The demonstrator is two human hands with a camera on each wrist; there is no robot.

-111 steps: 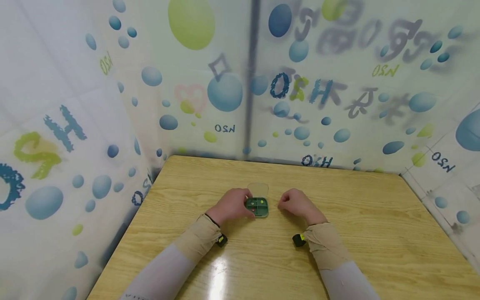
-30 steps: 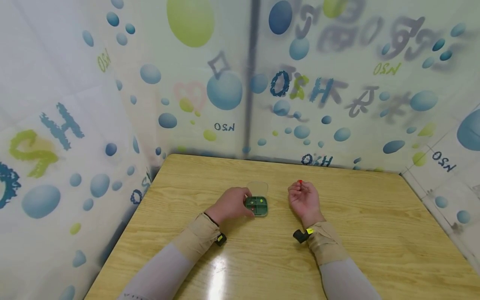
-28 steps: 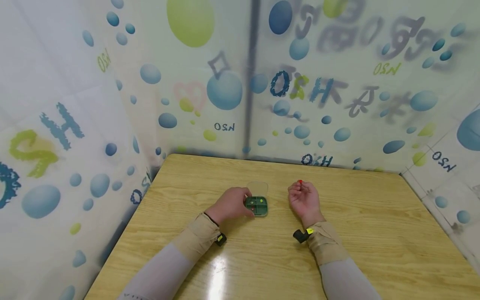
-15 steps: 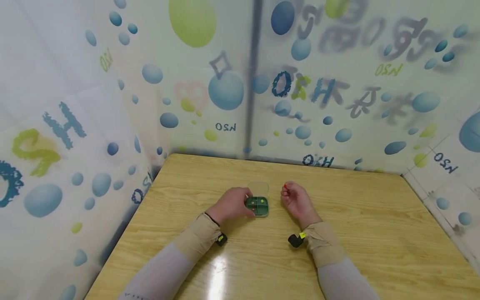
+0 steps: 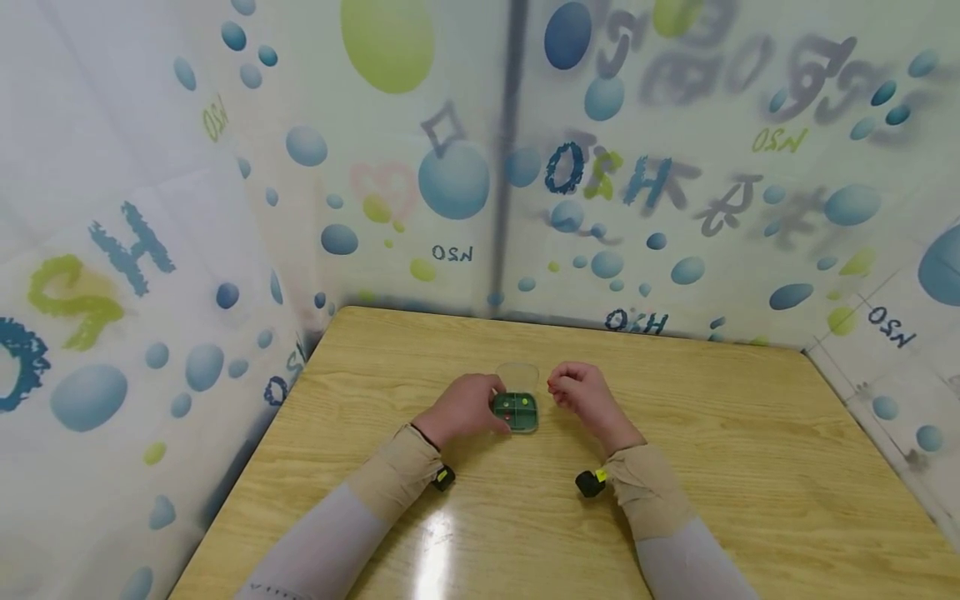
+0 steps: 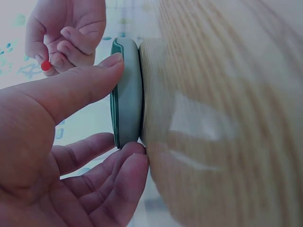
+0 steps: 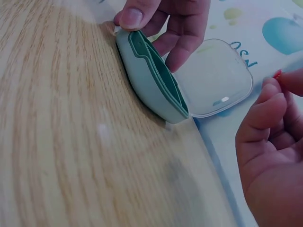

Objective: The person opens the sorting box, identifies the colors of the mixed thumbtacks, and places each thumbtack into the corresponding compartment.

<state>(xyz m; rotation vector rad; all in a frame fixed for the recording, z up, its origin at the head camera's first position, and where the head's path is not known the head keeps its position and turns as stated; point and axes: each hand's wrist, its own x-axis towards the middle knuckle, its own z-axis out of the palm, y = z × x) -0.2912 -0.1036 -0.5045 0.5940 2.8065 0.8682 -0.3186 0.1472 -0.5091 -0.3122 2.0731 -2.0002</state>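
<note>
A small green pill box (image 5: 527, 418) sits on the table, its clear lid (image 7: 213, 78) flipped up at the far side. Dividers split it into several compartments: a whitish piece at upper left, a yellow one at upper right, a reddish one at lower left. My left hand (image 5: 465, 406) grips the box by its left side, thumb at the near edge and fingers at the far one. Just right of the box, my right hand (image 5: 590, 397) pinches a tiny red pill-like piece (image 6: 46, 65) between thumb and fingertip, held above the table and apart from the box.
The wooden table (image 5: 720, 450) runs back to a wall sheet (image 5: 420, 275) printed with bubbles and letters. Another printed sheet (image 5: 97, 467) stands along the left. Black wrist cameras (image 5: 590, 483) hang at the inner side of each wrist.
My right hand was palm-up farther right with the red piece; it has turned over and come left toward the box. The left hand and box have stayed put.
</note>
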